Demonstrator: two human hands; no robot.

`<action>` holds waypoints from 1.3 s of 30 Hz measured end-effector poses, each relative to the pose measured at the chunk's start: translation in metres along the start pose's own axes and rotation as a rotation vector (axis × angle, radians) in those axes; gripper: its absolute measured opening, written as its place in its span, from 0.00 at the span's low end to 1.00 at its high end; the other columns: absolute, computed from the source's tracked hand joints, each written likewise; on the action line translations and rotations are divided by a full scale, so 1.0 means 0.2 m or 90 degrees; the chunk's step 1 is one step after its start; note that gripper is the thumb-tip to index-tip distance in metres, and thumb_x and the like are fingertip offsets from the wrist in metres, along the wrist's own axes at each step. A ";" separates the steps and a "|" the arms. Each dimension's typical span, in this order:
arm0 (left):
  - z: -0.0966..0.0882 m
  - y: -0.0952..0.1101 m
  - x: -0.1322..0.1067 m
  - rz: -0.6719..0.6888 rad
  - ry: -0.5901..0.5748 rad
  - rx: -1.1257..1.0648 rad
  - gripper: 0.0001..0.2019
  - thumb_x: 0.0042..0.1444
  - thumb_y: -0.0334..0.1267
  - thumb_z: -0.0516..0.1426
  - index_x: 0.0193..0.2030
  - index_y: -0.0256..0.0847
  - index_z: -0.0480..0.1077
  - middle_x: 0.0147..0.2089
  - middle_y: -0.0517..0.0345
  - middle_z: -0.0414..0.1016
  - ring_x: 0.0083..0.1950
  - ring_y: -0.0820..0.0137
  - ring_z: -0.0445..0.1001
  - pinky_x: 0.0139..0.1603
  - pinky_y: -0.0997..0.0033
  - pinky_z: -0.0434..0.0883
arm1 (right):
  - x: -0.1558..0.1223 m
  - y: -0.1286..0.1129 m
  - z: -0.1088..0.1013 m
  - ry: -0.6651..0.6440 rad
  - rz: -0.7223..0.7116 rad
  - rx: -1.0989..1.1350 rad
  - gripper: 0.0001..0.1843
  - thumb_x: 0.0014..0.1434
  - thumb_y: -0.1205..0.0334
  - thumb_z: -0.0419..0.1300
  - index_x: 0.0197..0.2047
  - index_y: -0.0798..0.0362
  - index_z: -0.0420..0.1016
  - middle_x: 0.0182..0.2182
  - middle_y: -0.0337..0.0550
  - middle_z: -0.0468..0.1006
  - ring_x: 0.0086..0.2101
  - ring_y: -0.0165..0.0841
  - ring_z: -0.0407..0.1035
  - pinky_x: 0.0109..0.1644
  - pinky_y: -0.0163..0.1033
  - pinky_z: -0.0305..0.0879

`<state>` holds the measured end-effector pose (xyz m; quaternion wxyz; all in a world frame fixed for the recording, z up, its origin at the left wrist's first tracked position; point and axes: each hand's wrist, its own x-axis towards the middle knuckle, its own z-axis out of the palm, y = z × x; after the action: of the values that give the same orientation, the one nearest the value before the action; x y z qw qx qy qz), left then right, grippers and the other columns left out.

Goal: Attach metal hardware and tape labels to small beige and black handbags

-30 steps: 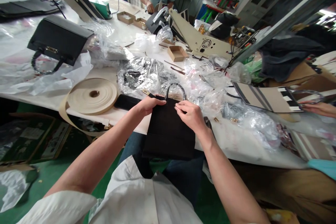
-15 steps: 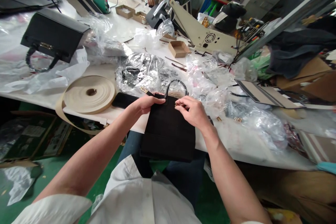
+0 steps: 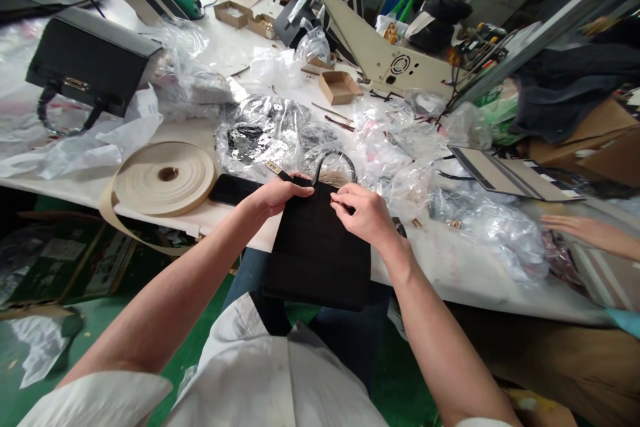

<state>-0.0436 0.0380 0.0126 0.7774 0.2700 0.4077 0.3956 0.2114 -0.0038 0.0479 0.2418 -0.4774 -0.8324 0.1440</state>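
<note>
A black handbag (image 3: 320, 247) with a curved black handle (image 3: 336, 155) rests across my lap, its top against the table edge. My left hand (image 3: 283, 195) grips the bag's upper left corner, thumb on top beside the handle's base. A strap end with a gold-coloured metal plate (image 3: 273, 167) sticks out above that hand. Over the upper right of the bag, my right hand (image 3: 363, 212) pinches a small gold-coloured metal piece (image 3: 333, 199), mostly hidden by the fingers.
Left of the bag lie a dark phone (image 3: 234, 189) and a roll of beige tape (image 3: 150, 180). Another black handbag (image 3: 95, 60) stands farther left. Clear plastic wrap (image 3: 265, 133) covers much of the table. Small gold fittings (image 3: 454, 224) lie right; a co-worker's hand (image 3: 575, 225) reaches in there.
My right fingers have closed further over the small metal piece, so less of it shows. A co-worker's hand and forearm have come in from the right. My left hand keeps its grip.
</note>
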 end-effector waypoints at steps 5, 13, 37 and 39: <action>0.00 -0.01 0.00 0.000 0.009 0.017 0.26 0.40 0.30 0.82 0.46 0.38 0.81 0.38 0.52 0.87 0.37 0.61 0.86 0.46 0.61 0.84 | 0.00 -0.01 -0.01 -0.014 -0.009 -0.026 0.14 0.78 0.59 0.61 0.51 0.43 0.92 0.49 0.45 0.88 0.45 0.40 0.83 0.54 0.43 0.79; 0.00 -0.01 0.00 0.012 0.009 0.015 0.26 0.38 0.31 0.82 0.45 0.37 0.81 0.38 0.50 0.86 0.37 0.61 0.86 0.44 0.62 0.84 | 0.00 -0.05 0.02 0.015 0.001 -0.078 0.15 0.77 0.61 0.62 0.44 0.45 0.92 0.45 0.45 0.88 0.42 0.38 0.82 0.49 0.43 0.76; 0.01 -0.03 -0.08 -0.018 -0.046 -0.013 0.22 0.40 0.35 0.81 0.42 0.36 0.83 0.39 0.48 0.87 0.38 0.62 0.87 0.45 0.65 0.85 | -0.04 -0.11 -0.09 0.085 -0.032 -0.093 0.32 0.76 0.65 0.64 0.79 0.39 0.72 0.62 0.49 0.82 0.60 0.48 0.78 0.69 0.55 0.74; 0.01 -0.04 -0.10 -0.021 -0.045 -0.023 0.22 0.41 0.35 0.81 0.43 0.36 0.84 0.39 0.49 0.87 0.38 0.61 0.87 0.46 0.64 0.86 | -0.06 -0.08 -0.13 0.203 0.058 -0.092 0.46 0.67 0.57 0.76 0.83 0.42 0.65 0.69 0.55 0.77 0.68 0.57 0.72 0.75 0.64 0.69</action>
<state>-0.0459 0.0170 0.0154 0.8023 0.2632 0.3772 0.3804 0.2190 -0.0210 0.0736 0.3289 -0.5473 -0.7694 0.0171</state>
